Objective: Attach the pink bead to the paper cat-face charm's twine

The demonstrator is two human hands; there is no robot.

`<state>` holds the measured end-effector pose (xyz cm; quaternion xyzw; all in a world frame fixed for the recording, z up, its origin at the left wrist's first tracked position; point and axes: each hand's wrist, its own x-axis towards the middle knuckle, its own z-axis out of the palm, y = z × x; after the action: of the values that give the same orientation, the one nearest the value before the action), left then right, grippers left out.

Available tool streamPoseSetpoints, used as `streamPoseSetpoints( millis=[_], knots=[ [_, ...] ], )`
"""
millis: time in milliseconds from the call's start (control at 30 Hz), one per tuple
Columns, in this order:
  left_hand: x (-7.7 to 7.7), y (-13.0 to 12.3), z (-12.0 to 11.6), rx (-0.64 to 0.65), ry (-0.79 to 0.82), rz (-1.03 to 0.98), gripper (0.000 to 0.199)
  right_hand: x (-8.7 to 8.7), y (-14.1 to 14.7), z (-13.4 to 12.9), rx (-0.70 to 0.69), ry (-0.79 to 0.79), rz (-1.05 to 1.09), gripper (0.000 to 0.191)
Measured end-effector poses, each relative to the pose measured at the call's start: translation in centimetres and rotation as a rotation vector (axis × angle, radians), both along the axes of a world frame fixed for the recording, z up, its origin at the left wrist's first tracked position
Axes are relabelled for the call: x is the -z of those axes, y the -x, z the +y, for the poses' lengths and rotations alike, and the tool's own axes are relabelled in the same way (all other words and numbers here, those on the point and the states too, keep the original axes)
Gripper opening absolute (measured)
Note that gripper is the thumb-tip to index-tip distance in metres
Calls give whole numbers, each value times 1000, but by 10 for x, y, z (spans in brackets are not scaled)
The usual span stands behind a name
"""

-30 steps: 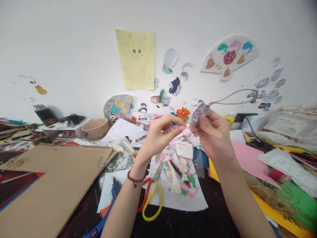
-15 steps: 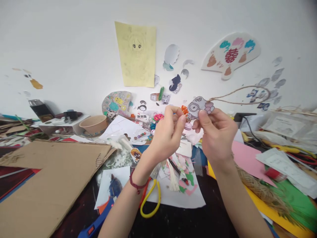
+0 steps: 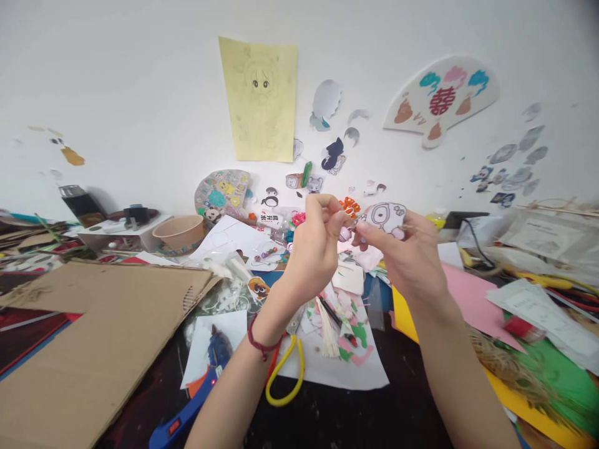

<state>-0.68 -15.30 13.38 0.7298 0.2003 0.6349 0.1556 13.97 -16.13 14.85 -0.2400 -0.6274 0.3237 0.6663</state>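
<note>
My right hand (image 3: 414,255) pinches a flat paper cutout charm (image 3: 386,216) between thumb and fingers. The charm is white with a drawn character and a round, lens-like ring outlined in dark line. A short bit of its twine cord (image 3: 423,231) shows behind the fingers. Beside the charm's lower left hangs a small pink bell (image 3: 345,234). My left hand (image 3: 314,246) is closed in a pinch right at the bell's top; what lies between those fingertips is too small to make out. A dark red cord bracelet (image 3: 262,342) circles the left wrist.
Yellow-handled scissors (image 3: 286,380) and a blue glue gun (image 3: 196,399) lie in front. Paper scraps and a white tassel (image 3: 328,333) cover a white sheet (image 3: 360,374). Cardboard (image 3: 93,330) spreads at left. Pink paper (image 3: 472,302) and a twine bundle (image 3: 505,362) sit at right.
The right hand has turned and lowered the charm slightly, so its drawn face shows more squarely. The twine loop, earlier stretched out to the right, has dropped mostly behind the hand.
</note>
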Motion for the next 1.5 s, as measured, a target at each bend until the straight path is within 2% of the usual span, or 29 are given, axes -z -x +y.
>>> streamPoseSetpoints(
  millis=[100,233,400,500,633,700,933,1067,1200,1267,1333,1433,1500],
  knots=[
    [-1,3,0,-97,-26,56,10,0,-7,-1,-28,47,-124,16],
    [0,7,1,-250,-99,155,10,-1,-11,-3,25,78,-264,27],
    [2,8,3,-343,-174,242,7,-5,-11,-6,26,150,-329,25],
    [3,9,4,-367,-216,260,7,-9,-11,-9,24,163,-361,24],
    [1,12,4,-384,-274,271,6,-10,-12,-10,1,126,-412,14],
    [0,13,4,-396,-293,284,5,-9,-14,-9,8,91,-434,18],
    [0,12,1,-382,-278,323,6,-4,-21,-5,13,28,-449,20],
    [1,11,2,-374,-272,334,12,-6,-24,-8,12,0,-472,13],
    [1,10,0,-337,-275,337,13,-6,-26,-11,34,-35,-469,9],
    [-1,10,-4,-278,-237,321,10,-4,-27,-11,50,-74,-451,6],
    [-4,10,-6,-159,-159,279,9,-4,-28,-11,38,-126,-417,5],
    [-7,12,-7,85,-14,201,12,-5,-28,-14,-49,-160,-359,21],
    [-7,14,-4,210,47,167,14,-7,-28,-17,-48,-160,-346,23]
  ],
)
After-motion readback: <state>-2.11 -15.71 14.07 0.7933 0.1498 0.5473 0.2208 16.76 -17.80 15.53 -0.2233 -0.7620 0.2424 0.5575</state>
